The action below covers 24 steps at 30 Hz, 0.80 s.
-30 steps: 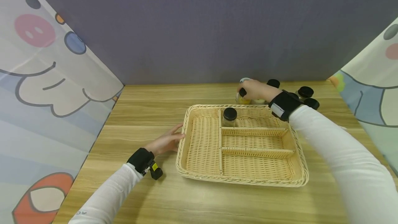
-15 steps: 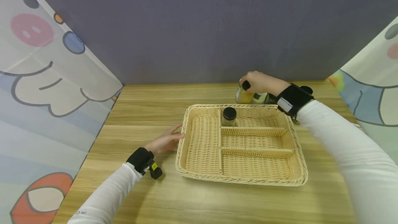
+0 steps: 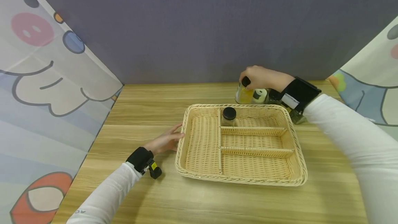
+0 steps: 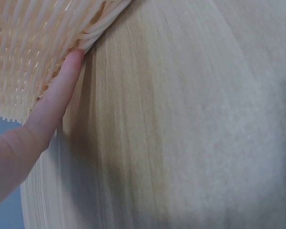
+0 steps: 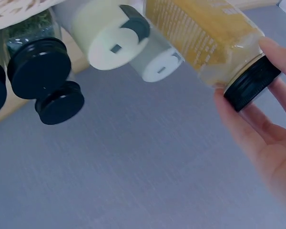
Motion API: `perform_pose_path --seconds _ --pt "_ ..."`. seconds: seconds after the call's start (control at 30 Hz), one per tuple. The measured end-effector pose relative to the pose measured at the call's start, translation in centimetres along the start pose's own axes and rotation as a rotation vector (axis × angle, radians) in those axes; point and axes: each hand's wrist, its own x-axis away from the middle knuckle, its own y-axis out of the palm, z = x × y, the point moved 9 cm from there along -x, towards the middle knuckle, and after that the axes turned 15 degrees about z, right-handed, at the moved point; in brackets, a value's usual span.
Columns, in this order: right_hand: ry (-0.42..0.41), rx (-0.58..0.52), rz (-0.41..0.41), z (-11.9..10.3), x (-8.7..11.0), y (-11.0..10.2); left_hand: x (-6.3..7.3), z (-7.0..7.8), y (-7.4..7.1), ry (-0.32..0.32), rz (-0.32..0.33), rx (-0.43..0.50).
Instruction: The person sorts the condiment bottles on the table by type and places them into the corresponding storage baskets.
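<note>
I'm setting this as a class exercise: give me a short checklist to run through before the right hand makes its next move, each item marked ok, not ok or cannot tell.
1. Right hand gripping the yellow jar by its black lid: ok.
2. Left hand touching the left side of the basket: ok.
3. Dark-lidded jar upright in the back compartment: ok.
4. Bare floor to the right of that jar: ok.
5. Open space all around the yellow jar: not ok; a pale container is close on its right.
6. Yellow jar's base off the table: cannot tell; its underside is hidden.
</note>
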Motion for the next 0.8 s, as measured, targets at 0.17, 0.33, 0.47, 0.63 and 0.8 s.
perform_pose_path --seconds 0.17,0.33,0.47,0.63,0.8 --pt "0.002 -0.006 -0.002 -0.3 -0.1 -0.8 -0.3 -0.2 -0.2 0.010 -0.005 0.007" --pt "0.007 -0.006 -0.009 -0.8 0.1 -1.4 -0.3 -0.2 -0.2 0.008 -0.008 0.021" --pt "0.014 0.003 -0.015 -1.2 0.3 -1.9 -0.4 -0.2 -0.2 0.006 -0.005 0.022" --pt "0.006 0.008 -0.015 -2.0 0.7 -2.3 -0.4 -0.2 -0.1 0.009 -0.017 0.018" --pt "-0.018 0.005 -0.013 -3.1 1.1 -2.2 -0.4 -0.1 -0.2 0.009 -0.019 0.015"
